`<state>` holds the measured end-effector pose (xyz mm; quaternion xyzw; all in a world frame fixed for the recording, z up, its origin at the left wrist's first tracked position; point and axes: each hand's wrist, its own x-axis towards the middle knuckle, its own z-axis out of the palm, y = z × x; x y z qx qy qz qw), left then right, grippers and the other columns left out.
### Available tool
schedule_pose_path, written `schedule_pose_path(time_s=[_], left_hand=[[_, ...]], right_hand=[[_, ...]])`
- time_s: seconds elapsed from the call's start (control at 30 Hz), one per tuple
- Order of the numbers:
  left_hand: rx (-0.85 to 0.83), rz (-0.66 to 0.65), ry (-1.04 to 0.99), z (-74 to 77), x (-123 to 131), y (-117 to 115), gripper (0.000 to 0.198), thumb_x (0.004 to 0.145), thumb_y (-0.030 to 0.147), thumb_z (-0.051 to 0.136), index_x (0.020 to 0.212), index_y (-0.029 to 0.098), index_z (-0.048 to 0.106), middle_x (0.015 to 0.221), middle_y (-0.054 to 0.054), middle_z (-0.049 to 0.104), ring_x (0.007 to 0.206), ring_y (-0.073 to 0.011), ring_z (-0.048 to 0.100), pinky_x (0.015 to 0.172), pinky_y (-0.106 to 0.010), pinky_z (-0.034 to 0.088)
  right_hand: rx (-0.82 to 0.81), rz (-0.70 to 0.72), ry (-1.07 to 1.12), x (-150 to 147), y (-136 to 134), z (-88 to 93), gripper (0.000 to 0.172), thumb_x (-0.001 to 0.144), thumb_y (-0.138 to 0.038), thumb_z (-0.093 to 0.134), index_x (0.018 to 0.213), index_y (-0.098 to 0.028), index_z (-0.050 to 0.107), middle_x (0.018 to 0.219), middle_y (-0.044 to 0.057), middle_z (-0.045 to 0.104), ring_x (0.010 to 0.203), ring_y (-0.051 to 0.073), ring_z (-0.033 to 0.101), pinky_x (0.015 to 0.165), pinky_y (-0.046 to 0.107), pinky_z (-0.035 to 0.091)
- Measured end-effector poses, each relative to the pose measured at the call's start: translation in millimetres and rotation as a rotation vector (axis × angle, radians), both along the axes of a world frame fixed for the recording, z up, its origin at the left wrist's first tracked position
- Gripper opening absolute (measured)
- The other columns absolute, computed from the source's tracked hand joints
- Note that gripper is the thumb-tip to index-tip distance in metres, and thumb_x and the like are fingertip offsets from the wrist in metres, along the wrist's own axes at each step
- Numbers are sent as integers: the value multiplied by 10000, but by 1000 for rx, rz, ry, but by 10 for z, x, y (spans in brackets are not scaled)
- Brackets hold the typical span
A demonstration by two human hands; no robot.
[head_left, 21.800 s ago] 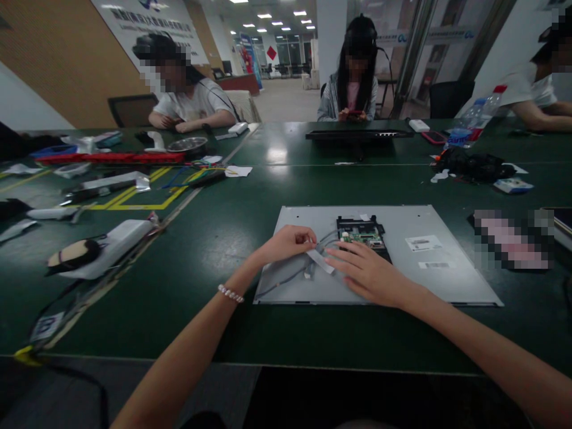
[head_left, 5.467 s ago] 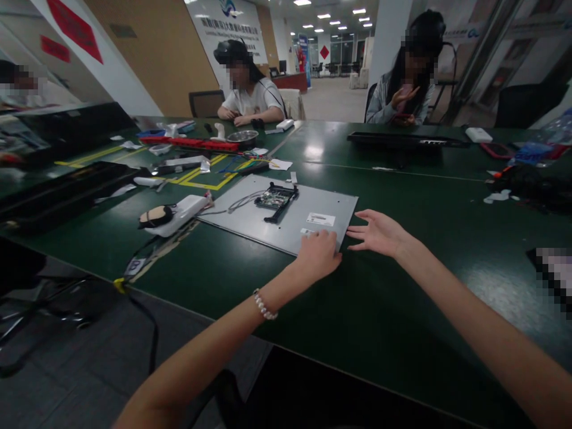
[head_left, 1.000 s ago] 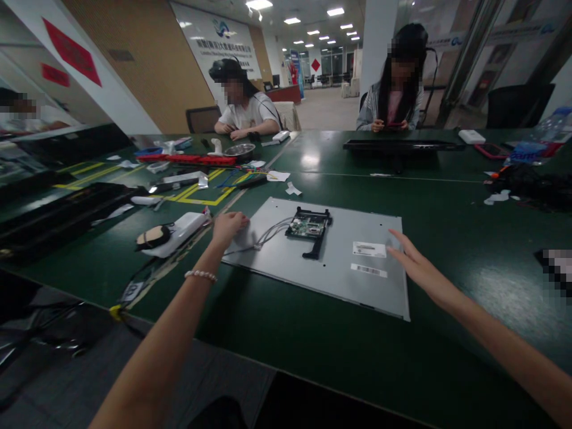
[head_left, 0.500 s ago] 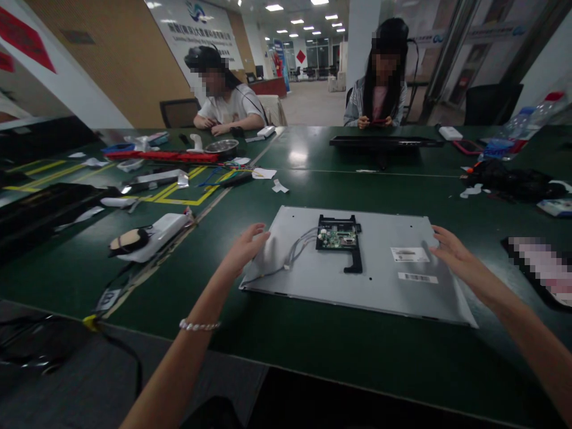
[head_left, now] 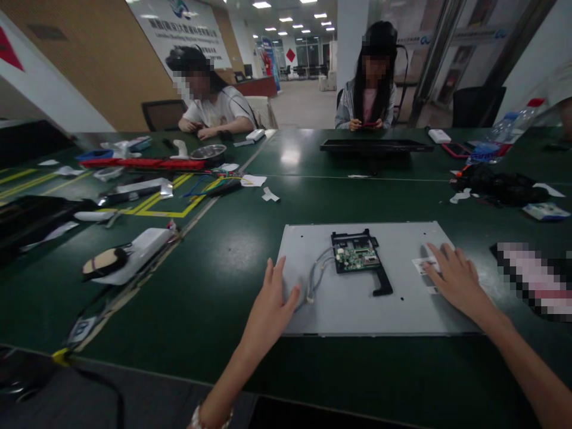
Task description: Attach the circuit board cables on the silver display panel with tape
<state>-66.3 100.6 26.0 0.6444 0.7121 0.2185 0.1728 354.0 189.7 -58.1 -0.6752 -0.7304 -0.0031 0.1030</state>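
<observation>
A flat grey display panel (head_left: pixel 313 238) lies back side up on the green table in front of me. On it sit a black bracket (head_left: pixel 382 281), a green circuit board (head_left: pixel 357 258) and grey cables (head_left: pixel 311 280). My left hand (head_left: pixel 272 301) is at the panel's left edge, fingers apart, thumb near the cables. Over the panel's right part is my right hand (head_left: pixel 458 280), its fingers spread, partly covering the white labels (head_left: pixel 424 266). Whether either hand presses on the panel or hovers just above it, I cannot tell.
A white power strip (head_left: pixel 143 250) with a beige-and-black item lies left. A phone (head_left: pixel 522 277) lies right. Farther back are a black monitor (head_left: pixel 378 146), bottles (head_left: pixel 500 134), black cables (head_left: pixel 500 185), a metal bowl (head_left: pixel 208 153) and paper scraps (head_left: pixel 270 195). Two people sit across the table.
The panel has turned slightly and now lies squarer to the table's front edge. My right hand has moved from its right edge onto its face. My left hand has come nearer to me.
</observation>
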Motion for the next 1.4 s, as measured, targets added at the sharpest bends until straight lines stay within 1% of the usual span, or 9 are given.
schedule_pose_path(time_s=[0.2,0.33,0.43,0.5,0.67,0.9,1.03,1.2,1.4], left_hand=[[9,-33,216,25,195,-74,668,960,443,391,1512,100,234,1572,-273,108,1375,-379,365,1051,-501,406],[34,-68,386,175,309,49,578,952,402,412,1449,109,372,1555,-267,195,1429,-416,223,1087,-635,253],[78,-153,376,337,386,364,590,930,445,435,1439,151,394,1572,-216,197,1462,-406,79,1117,-666,96],[-11,-332,240,377,422,659,730,873,551,492,1480,178,329,1583,-190,186,1466,-400,62,1138,-629,111],[-142,-642,-56,129,489,1174,1033,733,552,640,1534,125,147,1577,-214,177,1455,-394,135,1166,-552,157],[-14,-660,-4,-169,559,1080,1054,725,583,642,1537,144,132,1585,-202,150,1459,-356,155,1177,-529,114],[-3,-659,38,-173,595,1053,1048,731,608,639,1535,142,156,1587,-196,156,1463,-361,139,1176,-538,90],[-56,-797,40,-128,559,1049,1079,720,609,661,1553,200,110,1597,-165,142,1466,-374,117,1166,-585,-20],[-64,-850,-15,-64,519,1058,1046,740,536,672,1559,235,96,1594,-143,173,1462,-365,150,1175,-588,-12]], right_hand=[[11,-10,-73,23,1,1,590,953,-513,282,1453,-226,405,1517,182,333,1377,449,292,1029,648,314],[20,8,-57,40,-9,33,599,953,-520,292,1460,-218,392,1528,170,323,1394,431,278,1043,616,330],[13,31,-47,55,-21,68,596,962,-513,281,1470,-218,378,1532,163,325,1394,422,289,1045,592,347],[8,27,-46,59,-28,88,594,965,-505,278,1473,-213,376,1534,164,325,1391,423,294,1043,595,349],[4,2,-51,40,-39,124,573,965,-480,288,1467,-221,386,1532,147,337,1398,407,290,1045,584,351],[-4,19,-64,40,-74,173,583,971,-475,276,1475,-198,368,1538,169,322,1395,409,289,1058,570,333],[1,25,-88,35,-108,173,601,979,-478,238,1482,-171,355,1526,208,317,1390,428,286,1050,585,331],[4,11,-105,13,-144,168,603,977,-483,224,1473,-171,368,1508,212,342,1373,438,310,1042,600,333],[-24,-23,-97,12,-136,146,608,975,-487,213,1477,-178,361,1516,204,329,1381,448,296,1043,617,326]])
